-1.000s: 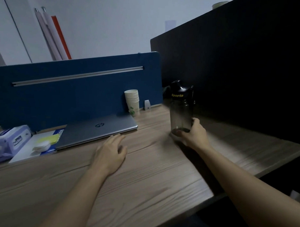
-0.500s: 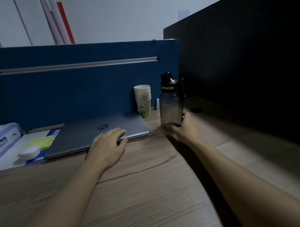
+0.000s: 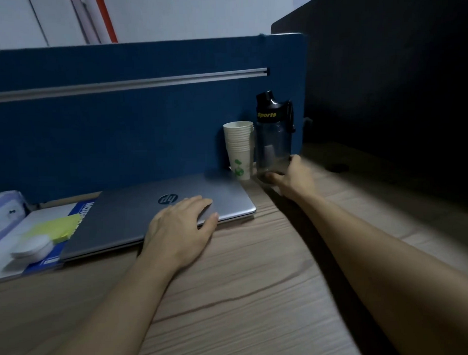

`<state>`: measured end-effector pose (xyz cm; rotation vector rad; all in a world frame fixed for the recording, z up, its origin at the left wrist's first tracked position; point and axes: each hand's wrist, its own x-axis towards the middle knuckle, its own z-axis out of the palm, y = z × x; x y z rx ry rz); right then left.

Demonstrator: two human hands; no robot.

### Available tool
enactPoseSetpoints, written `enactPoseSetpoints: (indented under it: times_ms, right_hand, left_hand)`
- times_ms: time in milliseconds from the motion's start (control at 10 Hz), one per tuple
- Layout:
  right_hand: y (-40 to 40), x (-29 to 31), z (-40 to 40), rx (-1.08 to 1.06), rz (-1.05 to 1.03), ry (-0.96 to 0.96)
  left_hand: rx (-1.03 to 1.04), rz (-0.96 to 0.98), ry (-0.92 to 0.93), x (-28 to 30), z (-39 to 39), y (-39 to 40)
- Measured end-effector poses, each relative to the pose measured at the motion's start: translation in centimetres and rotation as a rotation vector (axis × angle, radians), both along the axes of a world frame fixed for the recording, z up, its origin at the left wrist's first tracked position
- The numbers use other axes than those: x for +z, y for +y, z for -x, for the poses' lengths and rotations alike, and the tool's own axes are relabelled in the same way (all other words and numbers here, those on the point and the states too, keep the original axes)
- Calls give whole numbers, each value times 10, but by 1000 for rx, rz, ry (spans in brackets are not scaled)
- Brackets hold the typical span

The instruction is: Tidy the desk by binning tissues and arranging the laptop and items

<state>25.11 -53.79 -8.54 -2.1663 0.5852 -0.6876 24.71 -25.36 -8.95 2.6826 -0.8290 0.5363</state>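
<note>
- Left hand (image 3: 180, 227): flat, fingers spread, resting on closed laptop (image 3: 154, 214) at its 5 o'clock corner.
- Right hand (image 3: 294, 176): arm outstretched, gripping bottle (image 3: 274, 138) base; bottle upright, cups (image 3: 239, 148) at its 9 o'clock.

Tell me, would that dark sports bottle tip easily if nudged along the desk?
Probably: the bottle is tall and narrow and looks empty, so likely light. The right hand holds it at the base, which should steady it.

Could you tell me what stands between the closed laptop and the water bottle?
In the head view, a stack of paper cups stands between the laptop and the bottle.
</note>
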Motion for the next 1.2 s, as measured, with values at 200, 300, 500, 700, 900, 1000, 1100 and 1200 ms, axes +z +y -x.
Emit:
enactPoseSetpoints:
  times_ms: [200,300,500,700,900,1000,1100,1200]
  right_hand:
    - [-9,-2,-24,-51,-2,38]
    - [-12,-4,-30,-65,12,37]
    - [-13,-6,-32,-79,54,97]
    - [-1,-2,0,-17,112,138]
    - [50,1,62,170,127,169]
    - [82,0,95,255,145,177]
    - [117,2,128,320,188,143]
    - [149,2,156,387,181,169]
  left_hand:
    - [-2,-6,0,-2,0,-1]
    - [1,-7,7,-1,2,0]
    - [10,-8,20,1,4,-1]
    - [12,-10,26,1,3,-1]
    - [17,-21,51,4,21,2]
    - [20,-12,80,6,39,15]
    - [20,25,94,5,62,35]
    - [52,94,162,1,89,57]
